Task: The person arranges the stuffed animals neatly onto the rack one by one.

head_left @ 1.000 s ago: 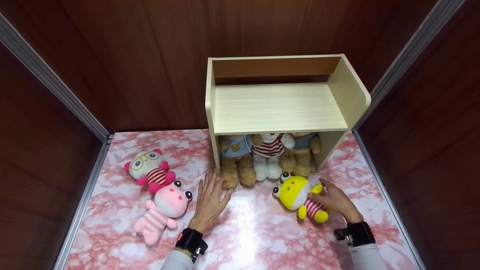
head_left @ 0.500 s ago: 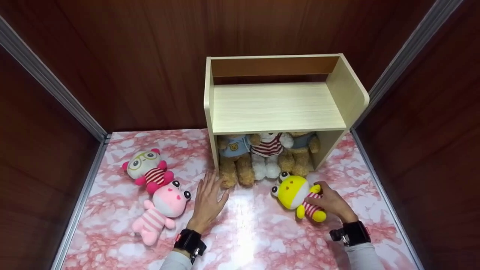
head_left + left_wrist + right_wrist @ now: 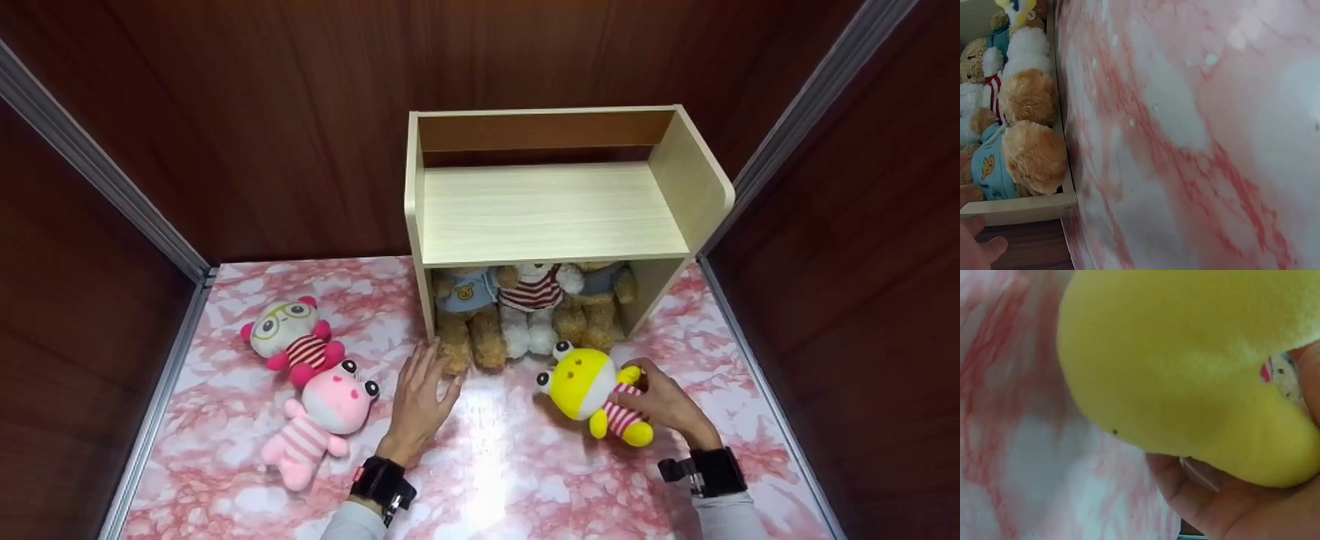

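Note:
My right hand (image 3: 667,405) grips a yellow plush frog (image 3: 589,386) in a red-and-white striped suit by its body. In the right wrist view the yellow plush (image 3: 1174,382) fills the middle, with fingers curled beneath it. My left hand (image 3: 420,394) lies with fingers extended beside the lower left front corner of a small wooden shelf (image 3: 555,214). Three teddy bears sit in the shelf's lower compartment: a brown one in a blue shirt (image 3: 466,296), a white one in a striped top (image 3: 532,296), and a brown one in grey-blue (image 3: 596,300). Their heads are mostly hidden by the board.
Left of my left hand lie a pink plush frog (image 3: 319,420) and a pink-and-white plush panda with glasses (image 3: 296,337), touching each other. Dark wood panels (image 3: 300,135) enclose the pink marbled table (image 3: 480,480) at the back and sides.
My right hand's fingers have closed round the yellow frog's body, and it has barely shifted. The left hand stays by the shelf corner. The head view drifts slightly.

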Demonstrator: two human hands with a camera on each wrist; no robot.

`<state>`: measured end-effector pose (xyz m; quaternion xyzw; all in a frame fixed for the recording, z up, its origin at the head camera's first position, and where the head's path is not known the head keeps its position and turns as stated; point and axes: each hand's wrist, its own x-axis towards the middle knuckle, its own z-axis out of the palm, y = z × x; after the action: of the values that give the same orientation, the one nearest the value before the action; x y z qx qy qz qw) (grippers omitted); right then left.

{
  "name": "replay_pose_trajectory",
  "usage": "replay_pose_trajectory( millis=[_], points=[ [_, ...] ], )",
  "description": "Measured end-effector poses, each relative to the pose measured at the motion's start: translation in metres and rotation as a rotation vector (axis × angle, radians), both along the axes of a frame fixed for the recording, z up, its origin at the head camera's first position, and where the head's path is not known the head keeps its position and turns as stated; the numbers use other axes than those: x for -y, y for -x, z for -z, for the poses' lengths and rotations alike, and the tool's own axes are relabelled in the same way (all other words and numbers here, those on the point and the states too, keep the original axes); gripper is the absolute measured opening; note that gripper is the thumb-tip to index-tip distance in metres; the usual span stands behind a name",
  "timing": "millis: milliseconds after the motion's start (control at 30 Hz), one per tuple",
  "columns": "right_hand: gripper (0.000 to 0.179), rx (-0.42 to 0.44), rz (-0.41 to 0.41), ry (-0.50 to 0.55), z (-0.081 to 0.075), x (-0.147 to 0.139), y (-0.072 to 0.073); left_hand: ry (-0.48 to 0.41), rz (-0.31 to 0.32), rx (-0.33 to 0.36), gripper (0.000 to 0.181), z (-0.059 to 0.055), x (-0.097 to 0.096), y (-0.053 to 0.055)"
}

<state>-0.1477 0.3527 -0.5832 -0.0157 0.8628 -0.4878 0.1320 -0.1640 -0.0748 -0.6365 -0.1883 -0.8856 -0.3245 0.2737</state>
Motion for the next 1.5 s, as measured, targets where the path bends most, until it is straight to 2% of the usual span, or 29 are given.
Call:
replay_pose_trajectory(
  millis=[167, 267, 500, 633, 800, 900, 1000, 1167, 1333, 1500],
  points=[
    [0.061, -0.059, 0.039, 0.085, -0.008, 0.015, 0.001, -0.081, 0.051, -0.023, 0.034, -0.01, -0.012, 0.004],
    [0.065, -0.081, 0.088, 0.103, -0.011, 0.029, 0.004, -0.132, 0.084, 0.01, 0.035, -0.018, -0.019, 0.006],
    [0.07, -0.108, 0.175, 0.231, -0.017, 0.064, 0.01, -0.289, 0.154, 0.263, 0.047, -0.039, -0.04, 0.002],
    [0.066, -0.165, 0.21, 0.276, -0.017, 0.081, 0.011, -0.391, 0.18, 0.383, 0.052, -0.053, -0.051, 0.003],
    [0.06, -0.228, 0.235, 0.37, -0.017, 0.102, 0.012, -0.631, 0.255, 0.557, 0.059, -0.067, -0.064, 0.006],
    [0.059, -0.251, 0.26, 0.396, -0.019, 0.111, 0.011, -0.791, 0.327, 0.613, 0.064, -0.071, -0.07, 0.008],
    [0.059, -0.264, 0.284, 0.405, -0.02, 0.118, 0.009, -0.89, 0.372, 0.632, 0.069, -0.075, -0.075, 0.009],
    [0.06, -0.286, 0.296, 0.417, -0.02, 0.127, 0.006, -0.977, 0.404, 0.639, 0.074, -0.081, -0.082, 0.01],
    [0.062, -0.309, 0.287, 0.436, -0.019, 0.132, 0.004, -1.0, 0.382, 0.591, 0.074, -0.083, -0.087, 0.011],
    [0.07, -0.324, 0.252, 0.396, -0.018, 0.133, 0.002, -1.005, 0.345, 0.539, 0.068, -0.084, -0.088, 0.012]
  ],
)
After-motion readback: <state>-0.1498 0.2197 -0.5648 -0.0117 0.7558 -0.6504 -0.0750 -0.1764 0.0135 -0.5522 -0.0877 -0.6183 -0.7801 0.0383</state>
